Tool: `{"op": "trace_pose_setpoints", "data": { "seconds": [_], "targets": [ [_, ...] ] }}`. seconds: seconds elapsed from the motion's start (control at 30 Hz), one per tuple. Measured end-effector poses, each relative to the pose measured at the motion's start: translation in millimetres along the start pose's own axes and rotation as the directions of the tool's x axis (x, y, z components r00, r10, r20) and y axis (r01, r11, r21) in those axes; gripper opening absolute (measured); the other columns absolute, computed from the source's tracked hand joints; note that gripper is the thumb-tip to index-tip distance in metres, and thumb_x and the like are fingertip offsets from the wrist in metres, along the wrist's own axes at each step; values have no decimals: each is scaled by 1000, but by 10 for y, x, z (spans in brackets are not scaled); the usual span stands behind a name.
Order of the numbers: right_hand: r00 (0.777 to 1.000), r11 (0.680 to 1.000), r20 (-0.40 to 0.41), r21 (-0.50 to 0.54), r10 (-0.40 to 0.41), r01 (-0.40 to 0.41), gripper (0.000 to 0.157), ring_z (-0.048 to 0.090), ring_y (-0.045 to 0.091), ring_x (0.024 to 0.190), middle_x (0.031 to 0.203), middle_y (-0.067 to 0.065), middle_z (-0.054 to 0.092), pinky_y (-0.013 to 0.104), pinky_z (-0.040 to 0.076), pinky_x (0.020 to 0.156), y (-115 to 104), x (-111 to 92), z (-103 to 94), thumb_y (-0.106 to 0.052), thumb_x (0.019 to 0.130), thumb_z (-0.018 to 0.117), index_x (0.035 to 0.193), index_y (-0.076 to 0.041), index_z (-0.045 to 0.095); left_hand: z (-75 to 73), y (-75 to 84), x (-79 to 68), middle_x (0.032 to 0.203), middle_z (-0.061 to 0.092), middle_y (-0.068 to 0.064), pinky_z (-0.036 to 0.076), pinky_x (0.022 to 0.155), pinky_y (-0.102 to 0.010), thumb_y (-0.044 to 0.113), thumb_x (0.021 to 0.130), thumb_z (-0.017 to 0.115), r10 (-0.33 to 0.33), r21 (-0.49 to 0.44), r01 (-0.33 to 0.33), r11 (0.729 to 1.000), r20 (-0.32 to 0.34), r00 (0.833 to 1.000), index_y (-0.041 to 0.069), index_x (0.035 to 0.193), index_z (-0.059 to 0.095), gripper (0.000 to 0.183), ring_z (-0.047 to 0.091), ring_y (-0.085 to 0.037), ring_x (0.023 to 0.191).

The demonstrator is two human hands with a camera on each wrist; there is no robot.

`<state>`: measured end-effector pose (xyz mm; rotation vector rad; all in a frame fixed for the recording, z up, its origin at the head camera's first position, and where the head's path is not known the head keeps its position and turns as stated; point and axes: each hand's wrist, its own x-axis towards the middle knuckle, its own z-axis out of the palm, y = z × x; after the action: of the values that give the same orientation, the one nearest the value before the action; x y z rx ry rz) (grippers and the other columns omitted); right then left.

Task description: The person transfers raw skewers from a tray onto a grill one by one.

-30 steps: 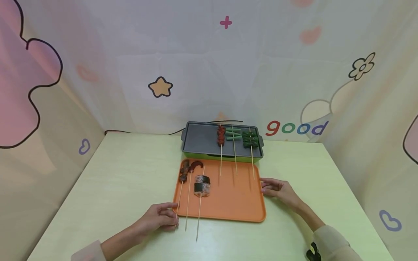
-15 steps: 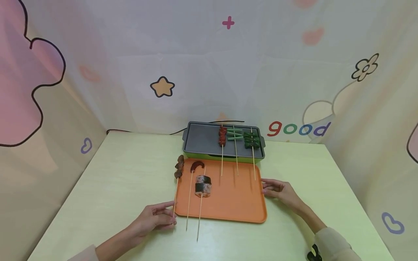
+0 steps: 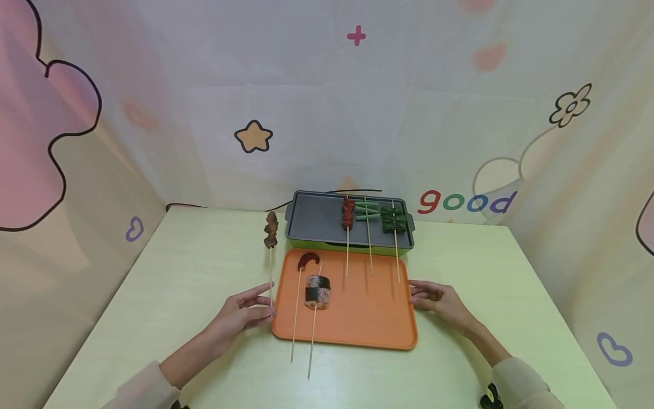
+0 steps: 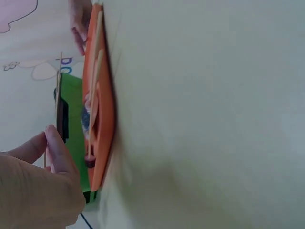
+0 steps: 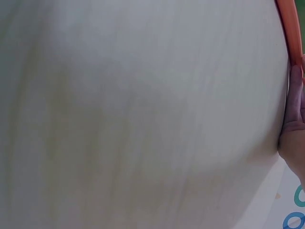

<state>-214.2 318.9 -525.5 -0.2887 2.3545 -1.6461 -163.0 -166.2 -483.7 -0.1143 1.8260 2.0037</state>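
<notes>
In the head view my left hand (image 3: 240, 313) pinches the stick of a brown meat skewer (image 3: 271, 232), holding it raised just left of the orange tray (image 3: 365, 312). The left wrist view shows the thumb and fingertip pressed together on the thin stick. My right hand (image 3: 440, 300) grips the tray's right rim between thumb and fingers. On the tray's left part lie a dark red curled skewer, like a tentacle (image 3: 307, 261), and a skewer of pale pieces with black bands (image 3: 318, 291). Their sticks reach over the front rim.
A green grill with a grey plate (image 3: 314, 218) stands behind the tray. On its right half lie a red meat skewer (image 3: 347, 213), a green-stalk skewer (image 3: 372, 217) and a leafy green skewer (image 3: 394, 220), sticks overhanging the tray. A black cable (image 3: 186, 205) runs behind.
My left hand has lifted the brown meat skewer off the tray's left side and moved it left and forward, beside the grill. The right hand stays at the tray's rim.
</notes>
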Motion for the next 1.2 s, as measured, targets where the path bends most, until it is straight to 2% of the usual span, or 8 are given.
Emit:
{"op": "trace_pose_setpoints", "data": {
  "seconds": [0.3, 0.53, 0.7, 0.8, 0.97, 1.2],
  "targets": [
    [1000, 1000, -3, 13, -12, 12, 51, 71, -2, 94, 114, 7, 75, 17, 57, 75, 42, 2, -19, -9, 95, 71, 141, 8, 55, 77, 260, 344, 109, 61, -2, 60, 91, -25, 2, 98, 64, -16, 33, 14, 999, 87, 996, 8, 158, 39, 65, 71, -9, 95],
    [1000, 1000, -6, 21, -21, 22, 51, 71, -1, 94, 115, 10, 75, 15, 56, 78, 74, -7, -3, -8, 95, 72, 140, 8, 56, 128, 371, 621, 106, 57, -2, 59, 90, -23, -2, 100, 57, -43, 5, 43, 999, 117, 992, 6, 156, 41, 59, 71, -11, 98],
    [1000, 1000, -2, 23, -13, 13, 51, 71, -1, 94, 115, 12, 75, 16, 57, 78, 69, -16, 14, -8, 95, 71, 141, 8, 56, 118, 421, 737, 102, 60, -1, 59, 89, -23, -2, 101, 57, -40, 23, 37, 999, 134, 990, 3, 156, 40, 58, 72, -10, 99],
    [1000, 1000, 2, 29, -9, 9, 51, 71, 0, 94, 114, 14, 76, 16, 57, 79, 56, -9, 13, -8, 95, 71, 141, 8, 55, 110, 446, 779, 99, 62, 0, 60, 89, -23, -3, 101, 55, -31, 51, 24, 998, 128, 991, 0, 155, 40, 56, 73, -10, 98],
    [1000, 1000, 2, 23, -14, 14, 51, 71, 0, 94, 114, 17, 75, 16, 57, 79, 36, 5, 4, -7, 96, 70, 142, 8, 55, 127, 479, 813, 98, 66, 1, 60, 91, -26, -2, 100, 58, -13, 76, 7, 997, 75, 997, -1, 154, 42, 56, 74, -10, 95],
    [1000, 1000, -1, 17, -17, 17, 51, 71, -1, 94, 117, 21, 74, 16, 57, 80, 26, 3, 2, -8, 95, 71, 141, 8, 56, 152, 496, 856, 110, 73, -8, 60, 93, -30, 1, 99, 63, 8, 77, -8, 997, 7, 1000, 0, 151, 47, 54, 74, -11, 94]
  ]
}}
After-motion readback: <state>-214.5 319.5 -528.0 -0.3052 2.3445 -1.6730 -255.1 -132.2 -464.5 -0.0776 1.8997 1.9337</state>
